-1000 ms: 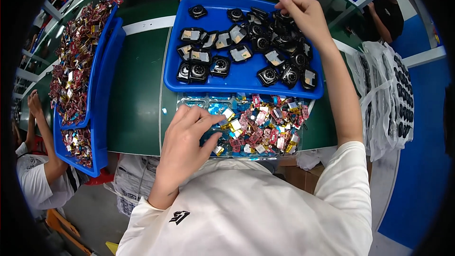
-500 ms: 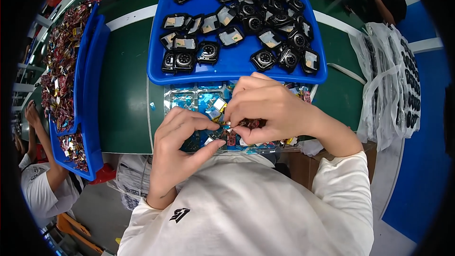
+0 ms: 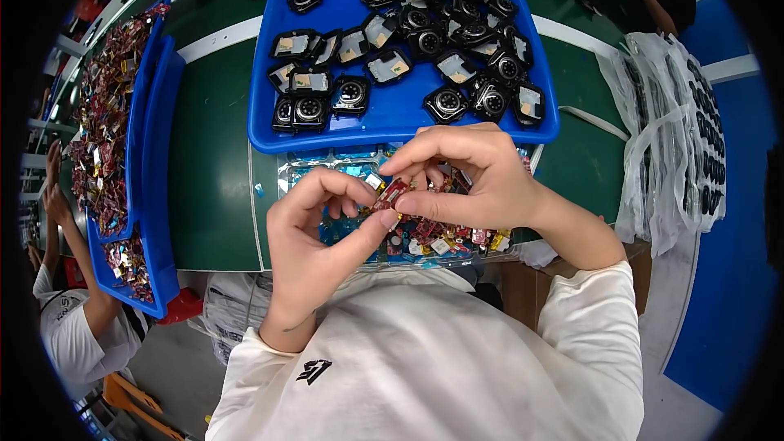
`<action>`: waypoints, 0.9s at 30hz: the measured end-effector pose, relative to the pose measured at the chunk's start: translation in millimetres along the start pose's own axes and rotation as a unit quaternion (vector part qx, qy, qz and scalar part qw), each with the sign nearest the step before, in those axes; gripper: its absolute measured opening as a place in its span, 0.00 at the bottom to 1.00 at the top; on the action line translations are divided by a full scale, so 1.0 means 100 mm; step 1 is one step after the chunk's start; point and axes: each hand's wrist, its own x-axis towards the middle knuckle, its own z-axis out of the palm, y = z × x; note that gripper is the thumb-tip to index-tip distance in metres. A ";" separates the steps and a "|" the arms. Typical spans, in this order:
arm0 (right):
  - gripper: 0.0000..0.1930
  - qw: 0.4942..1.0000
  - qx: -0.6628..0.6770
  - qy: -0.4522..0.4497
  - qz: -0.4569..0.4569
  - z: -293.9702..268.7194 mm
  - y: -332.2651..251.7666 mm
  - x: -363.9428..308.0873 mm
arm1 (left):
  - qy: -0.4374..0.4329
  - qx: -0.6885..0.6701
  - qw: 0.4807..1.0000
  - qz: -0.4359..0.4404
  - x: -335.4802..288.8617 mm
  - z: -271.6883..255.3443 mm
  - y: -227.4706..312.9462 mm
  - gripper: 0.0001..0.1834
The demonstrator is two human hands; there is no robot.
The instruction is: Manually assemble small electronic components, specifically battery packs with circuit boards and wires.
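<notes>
A small red circuit board (image 3: 390, 193) with a little yellow piece at its lower end is held up in front of me. My right hand (image 3: 482, 184) pinches it from the right, with the thumb across its lower part. From the left my left hand (image 3: 318, 233) closes on its other edge, the thumb tip at the lower end and the fingers curled. Under both hands lies a clear plastic tray (image 3: 286, 165) with compartments. It holds blue film pieces (image 3: 355, 170) and a heap of red circuit boards with small parts (image 3: 441, 237).
Beyond my hands, a blue tray (image 3: 343, 140) holds several black smartwatch casings (image 3: 349, 94). Blue bins (image 3: 159, 155) heaped with red boards (image 3: 102, 122) stand at left. Wrapped stacks of black parts (image 3: 670, 131) lie at right. Another person's arm (image 3: 69, 220) shows at far left.
The red board has come up from the tray and now shows clearly between my fingers. My right hand has turned, its fingers more spread. The view has shifted slightly.
</notes>
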 end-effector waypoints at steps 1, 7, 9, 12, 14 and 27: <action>0.05 1.000 0.027 -0.003 0.001 0.01 0.00 0.00 | 0.000 0.000 1.000 0.000 0.00 0.00 0.00 0.11; 0.08 0.998 -0.036 -0.035 -0.032 -0.06 -0.02 0.01 | 0.005 -0.047 0.998 -0.036 0.00 0.02 -0.02 0.09; 0.06 0.999 -0.031 -0.026 -0.029 -0.04 0.00 0.01 | 0.005 -0.060 0.997 -0.038 0.00 0.02 -0.04 0.11; 0.05 0.999 -0.030 -0.027 -0.009 -0.06 0.00 0.02 | 0.003 -0.071 0.997 -0.036 0.01 0.01 -0.04 0.11; 0.04 0.999 -0.034 -0.037 0.005 -0.08 -0.01 0.01 | 0.003 -0.067 0.998 -0.017 -0.01 0.02 -0.06 0.12; 0.05 0.953 0.231 -0.010 0.195 -0.10 -0.02 0.03 | -0.053 -0.001 0.996 0.078 0.05 -0.02 -0.05 0.10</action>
